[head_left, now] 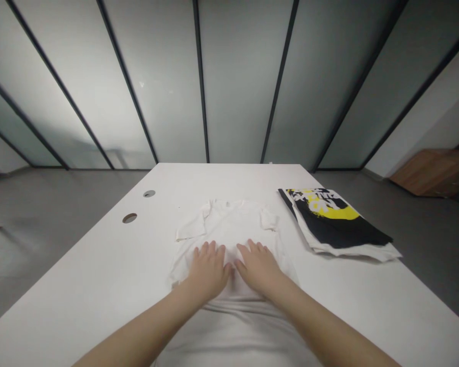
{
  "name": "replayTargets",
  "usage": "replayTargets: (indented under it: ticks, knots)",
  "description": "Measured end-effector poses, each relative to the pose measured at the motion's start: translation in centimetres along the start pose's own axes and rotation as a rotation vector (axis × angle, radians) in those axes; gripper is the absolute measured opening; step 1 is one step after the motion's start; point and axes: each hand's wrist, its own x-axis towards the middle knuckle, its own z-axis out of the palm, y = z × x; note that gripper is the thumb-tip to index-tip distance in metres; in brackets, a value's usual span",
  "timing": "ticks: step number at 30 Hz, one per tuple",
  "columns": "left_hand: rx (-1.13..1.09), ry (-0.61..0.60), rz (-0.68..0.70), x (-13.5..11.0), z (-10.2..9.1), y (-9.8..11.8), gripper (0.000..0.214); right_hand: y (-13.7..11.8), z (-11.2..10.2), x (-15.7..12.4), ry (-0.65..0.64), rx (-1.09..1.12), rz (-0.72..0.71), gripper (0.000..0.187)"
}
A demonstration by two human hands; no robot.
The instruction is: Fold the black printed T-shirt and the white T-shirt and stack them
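The left hand (208,272) and right hand (259,269) hide part of the white shirt (235,221). The bottom edge cuts off both forearms (156,323); the collar mark (227,204) is too small to read.

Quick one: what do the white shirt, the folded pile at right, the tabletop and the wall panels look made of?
White shirt: matte fabric, likely cotton knit; soft wrinkles.
Folded pile: matte cloth, black and white layers, yellow-white print; fiber unclear.
Tabletop: smooth, low-gloss, perhaps laminate; even white surface.
Wall panels: probably frosted glass; hazy, translucent sheen.
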Motion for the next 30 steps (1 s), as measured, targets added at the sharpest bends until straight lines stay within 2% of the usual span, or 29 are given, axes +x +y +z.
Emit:
replayTargets:
  ticks: [3, 7, 10, 14, 17, 22, 24, 26, 30]
  knots:
    - [-0.037, 0.039, -0.045, 2.7, 0.0, 0.6, 0.056, -0.8, -0.9, 2.7, 0.096, 0.055, -0.026, 0.051]
    - [-0.061, 0.012, -0.176, 8.2, 2.0, -0.6, 0.067, -0.1, -0.1, 7.5, 0.14, 0.028, 0.113, 0.056]
    - [-0.082, 0.04, -0.137, 11.9, 3.1, -2.6, 0.069, 1.6, 0.4, 10.4, 0.154, 0.004, 0.12, 0.059]
    - [-0.177, 0.137, -0.044, 14.7, 2.7, -4.7, 0.046, 3.6, 0.1, 12.8, 0.244, 0.06, 0.058, 0.054]
    - [-0.222, 0.206, -0.04, 14.8, 1.7, -5.5, 0.039, 4.6, -0.4, 13.5, 0.321, 0.124, 0.021, 0.047]
    - [-0.253, 0.4, -0.089, 12.4, 0.2, -5.4, 0.033, 5.4, -1.0, 12.2, 0.41, 0.21, -0.034, 0.047]
    - [-0.243, 0.377, -0.066, 11.1, 0.3, -4.7, 0.034, 5.4, -1.0, 11.1, 0.431, 0.277, -0.073, 0.047]
    - [-0.213, 0.286, -0.029, 9.8, 0.9, -3.8, 0.034, 5.1, -0.6, 9.8, 0.407, 0.294, -0.093, 0.045]
    - [-0.119, 0.173, -0.001, 7.3, 2.3, -2.5, 0.044, 4.3, 0.7, 6.9, 0.281, 0.13, -0.013, 0.044]
